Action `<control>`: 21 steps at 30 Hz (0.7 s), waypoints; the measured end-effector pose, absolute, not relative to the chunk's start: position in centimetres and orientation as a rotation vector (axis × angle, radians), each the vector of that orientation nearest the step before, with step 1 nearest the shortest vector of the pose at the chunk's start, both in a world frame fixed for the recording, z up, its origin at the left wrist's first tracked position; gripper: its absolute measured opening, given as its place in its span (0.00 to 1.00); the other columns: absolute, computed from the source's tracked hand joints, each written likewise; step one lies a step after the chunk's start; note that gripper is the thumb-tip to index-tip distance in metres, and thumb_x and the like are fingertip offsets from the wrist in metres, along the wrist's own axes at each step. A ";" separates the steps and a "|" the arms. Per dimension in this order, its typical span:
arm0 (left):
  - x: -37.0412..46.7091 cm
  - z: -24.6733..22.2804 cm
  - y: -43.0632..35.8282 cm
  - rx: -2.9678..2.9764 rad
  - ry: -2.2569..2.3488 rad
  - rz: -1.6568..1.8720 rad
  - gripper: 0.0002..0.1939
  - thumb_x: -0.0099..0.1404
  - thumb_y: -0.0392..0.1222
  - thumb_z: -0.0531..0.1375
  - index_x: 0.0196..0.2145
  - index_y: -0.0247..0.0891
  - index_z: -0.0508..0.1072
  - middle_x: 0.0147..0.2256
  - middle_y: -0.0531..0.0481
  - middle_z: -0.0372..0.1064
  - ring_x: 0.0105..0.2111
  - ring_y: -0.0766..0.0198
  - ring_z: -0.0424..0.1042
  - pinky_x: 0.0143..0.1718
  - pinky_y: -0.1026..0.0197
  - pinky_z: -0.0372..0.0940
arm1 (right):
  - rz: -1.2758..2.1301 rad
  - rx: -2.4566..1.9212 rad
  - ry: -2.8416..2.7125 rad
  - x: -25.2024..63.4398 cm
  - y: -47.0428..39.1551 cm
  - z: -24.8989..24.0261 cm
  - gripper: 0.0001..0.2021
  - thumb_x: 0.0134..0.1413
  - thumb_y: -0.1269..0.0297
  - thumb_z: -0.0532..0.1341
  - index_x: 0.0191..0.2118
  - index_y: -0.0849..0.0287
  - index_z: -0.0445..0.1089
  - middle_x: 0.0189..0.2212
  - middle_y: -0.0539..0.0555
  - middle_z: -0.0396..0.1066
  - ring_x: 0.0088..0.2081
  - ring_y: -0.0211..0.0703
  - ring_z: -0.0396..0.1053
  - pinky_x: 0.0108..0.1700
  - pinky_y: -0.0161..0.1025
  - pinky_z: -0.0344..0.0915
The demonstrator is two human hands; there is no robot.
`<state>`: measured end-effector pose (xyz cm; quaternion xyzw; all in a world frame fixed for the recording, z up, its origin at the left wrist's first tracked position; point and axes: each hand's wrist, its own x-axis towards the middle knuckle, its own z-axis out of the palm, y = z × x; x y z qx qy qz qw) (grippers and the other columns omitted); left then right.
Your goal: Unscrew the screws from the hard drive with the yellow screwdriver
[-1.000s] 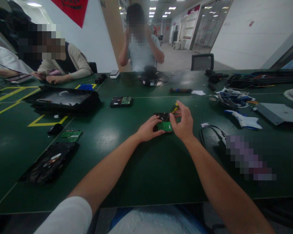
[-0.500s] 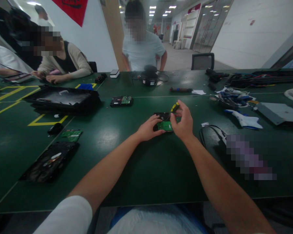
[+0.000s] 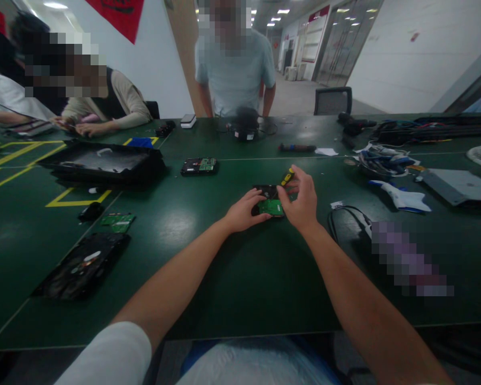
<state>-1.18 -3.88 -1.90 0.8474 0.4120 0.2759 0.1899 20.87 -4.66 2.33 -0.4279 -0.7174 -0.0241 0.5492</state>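
Note:
A hard drive with a green circuit board (image 3: 271, 207) lies on the green table in front of me. My left hand (image 3: 246, 211) grips its left side, thumb at the near edge and fingers at the far edge. In my right hand (image 3: 300, 200) is a yellow and black screwdriver (image 3: 287, 177), tilted over the drive's right side. The screwdriver's tip is too small to make out. Another drive (image 3: 199, 166) lies farther off to the left.
Left on the table (image 3: 208, 299) are an opened drive case (image 3: 84, 266), a loose green board (image 3: 118, 222) and black trays (image 3: 104, 163). To the right are a cable bundle (image 3: 387, 160), a glove (image 3: 404, 197) and a metal box (image 3: 460, 187). A person (image 3: 234, 75) stands opposite.
The person opposite has shifted and stands taller in view, and the seated person's head has leaned lower. My right thumb or finger moved slightly left; my left hand and the drive stayed put.

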 end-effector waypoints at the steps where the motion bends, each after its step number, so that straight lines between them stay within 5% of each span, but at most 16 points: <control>1: -1.2 -1.9 -3.9 2.384 1.160 0.774 0.35 0.65 0.62 0.66 0.63 0.42 0.70 0.71 0.39 0.58 0.74 0.46 0.51 0.73 0.40 0.54 | -0.060 -1.008 -1.700 20.9 -4.7 2.3 0.30 0.65 0.59 0.62 0.70 0.52 0.56 0.54 0.62 0.68 0.41 0.48 0.75 0.40 0.49 0.81; 21: -1.2 -1.9 -3.8 2.368 1.167 0.769 0.35 0.65 0.62 0.66 0.63 0.43 0.70 0.71 0.40 0.57 0.74 0.45 0.51 0.72 0.39 0.55 | -0.031 -1.011 -1.704 20.9 -4.6 2.2 0.31 0.65 0.58 0.61 0.71 0.50 0.55 0.59 0.62 0.67 0.43 0.49 0.76 0.44 0.51 0.81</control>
